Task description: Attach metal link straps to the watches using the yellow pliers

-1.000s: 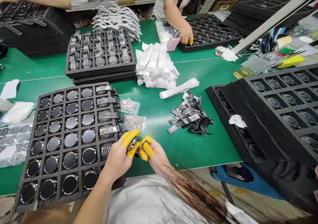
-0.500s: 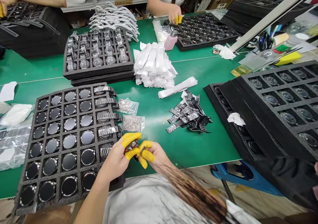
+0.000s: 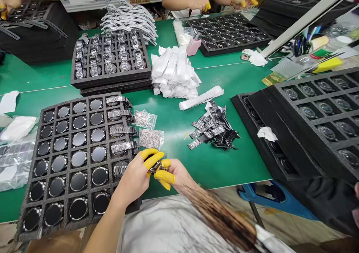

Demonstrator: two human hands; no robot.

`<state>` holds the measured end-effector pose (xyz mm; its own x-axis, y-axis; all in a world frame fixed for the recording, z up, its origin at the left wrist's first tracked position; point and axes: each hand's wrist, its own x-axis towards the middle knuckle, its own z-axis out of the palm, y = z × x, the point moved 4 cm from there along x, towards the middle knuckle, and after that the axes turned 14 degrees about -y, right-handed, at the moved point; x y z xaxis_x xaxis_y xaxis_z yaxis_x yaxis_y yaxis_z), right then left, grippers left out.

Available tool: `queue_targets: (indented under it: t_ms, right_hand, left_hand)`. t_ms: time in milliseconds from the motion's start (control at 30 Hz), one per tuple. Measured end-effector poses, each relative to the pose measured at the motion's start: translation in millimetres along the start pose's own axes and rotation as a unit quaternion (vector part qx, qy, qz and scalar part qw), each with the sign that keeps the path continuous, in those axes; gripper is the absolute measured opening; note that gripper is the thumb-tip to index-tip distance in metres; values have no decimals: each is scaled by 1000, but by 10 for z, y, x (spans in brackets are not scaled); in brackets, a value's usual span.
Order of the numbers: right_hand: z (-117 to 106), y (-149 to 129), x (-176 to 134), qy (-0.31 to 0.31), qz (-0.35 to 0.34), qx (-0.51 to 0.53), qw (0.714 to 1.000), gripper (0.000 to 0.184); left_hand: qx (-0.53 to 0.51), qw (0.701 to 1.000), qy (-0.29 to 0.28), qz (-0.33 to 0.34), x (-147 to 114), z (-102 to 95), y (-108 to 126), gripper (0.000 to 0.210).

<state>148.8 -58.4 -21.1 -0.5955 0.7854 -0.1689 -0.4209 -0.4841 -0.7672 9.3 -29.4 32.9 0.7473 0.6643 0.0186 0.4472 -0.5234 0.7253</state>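
Observation:
My left hand [image 3: 139, 172], with yellow finger cots on its fingers, is closed around a dark, shiny watch [image 3: 155, 167]. Pressed against the other side of that watch is my right hand [image 3: 169, 173], its yellow-covered fingers pinched together. Fingers hide most of the watch, and how its strap sits cannot be seen. Beside my left hand lies a grey foam tray [image 3: 86, 159] of round watch heads, the right column carrying metal link straps [image 3: 123, 147]. Just beyond the hands are clear bags of thin metal pins [image 3: 151, 138]. To the right lies a pile of dark link straps [image 3: 214, 127].
Wrapped white packets [image 3: 175, 73] are heaped mid-table near a pink bottle [image 3: 194, 43]. Foam trays of strapped watches [image 3: 110, 75] stand behind, by white straps [image 3: 129, 19]. Stacked black trays [image 3: 316, 133] fill the right. Across the table, a co-worker's hands [image 3: 203, 5] are over another tray [image 3: 232, 34].
My left fingers have shifted over the watch and now cover more of it. My right hand stays close against it. The co-worker's hand across the table has lifted back from the tray.

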Motion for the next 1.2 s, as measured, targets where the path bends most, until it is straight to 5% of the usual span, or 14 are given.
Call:
queue_targets:
  t_ms: [233, 367, 1000, 1100, 1200]
  right_hand:
    - [25, 32, 32, 51, -47, 55, 996, 56]
    - [21, 67, 13, 98, -75, 60, 991, 58]
    - [128, 11, -16, 87, -60, 41, 994, 50]
    - [108, 20, -21, 80, -51, 49, 994, 51]
    - [52, 24, -41, 78, -59, 53, 994, 52]
  left_hand:
    - [48, 998, 24, -27, -9, 21, -12, 71]
    - [10, 1000, 16, 21, -21, -7, 59, 61]
    - [-86, 995, 40, 43, -29, -52, 133, 44]
    - [-177, 984, 22, 29, -44, -36, 53, 43]
    - [-350, 937, 5, -18, -63, 5, -41, 46]
